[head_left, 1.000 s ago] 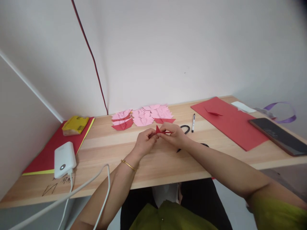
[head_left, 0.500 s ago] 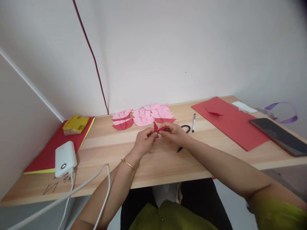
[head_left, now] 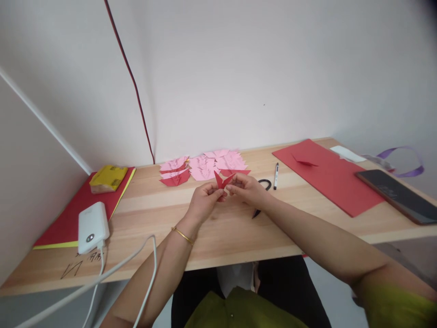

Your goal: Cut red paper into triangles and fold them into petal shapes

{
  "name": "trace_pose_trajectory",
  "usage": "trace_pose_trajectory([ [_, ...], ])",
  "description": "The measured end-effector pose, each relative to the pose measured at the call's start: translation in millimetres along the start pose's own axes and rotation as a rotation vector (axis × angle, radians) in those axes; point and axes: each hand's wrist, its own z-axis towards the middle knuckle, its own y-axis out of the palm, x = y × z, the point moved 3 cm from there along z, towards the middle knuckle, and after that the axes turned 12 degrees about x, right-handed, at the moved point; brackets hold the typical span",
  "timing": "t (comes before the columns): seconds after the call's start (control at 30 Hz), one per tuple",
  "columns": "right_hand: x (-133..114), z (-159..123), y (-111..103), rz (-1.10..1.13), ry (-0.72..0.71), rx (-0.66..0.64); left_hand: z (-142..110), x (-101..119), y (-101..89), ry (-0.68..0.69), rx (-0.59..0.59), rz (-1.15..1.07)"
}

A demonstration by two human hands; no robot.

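Observation:
Between my hands, above the middle of the table, is a small folded red paper with two points standing up in a V. My left hand pinches its lower part between thumb and fingers. My right hand is closed at the paper's right side, thumb and fingertips against it. Just beyond lie several pink folded papers in overlapping rows, with a red folded paper at their left front. Scissors with black handles lie partly hidden under my right hand and wrist.
A white marker lies right of the scissors. Further right are red paper sheets with a folded red piece on top, and a phone. At left, a white power bank with a cable and a yellow packet rest on red sheets.
The red paper in my hands has turned and spread, so its two points now stand up in a clear V. Both hands stay in nearly the same place.

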Motion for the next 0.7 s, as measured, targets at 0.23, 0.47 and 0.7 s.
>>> trace_pose_trajectory([
  [0.23, 7.4, -2.9, 7.1, 0.069, 0.052, 0.013, -2.5, 2.8, 1.6, 0.11, 0.102, 0.084],
  [0.47, 2.3, -2.8, 5.4, -0.013, -0.017, -0.01, -3.7, 6.8, 0.5, 0.181, 0.078, 0.219],
  [0.7, 5.4, -1.2, 4.1, -0.03, -0.051, -0.019, -2.9, 7.2, -0.9, 0.286, 0.071, 0.389],
])
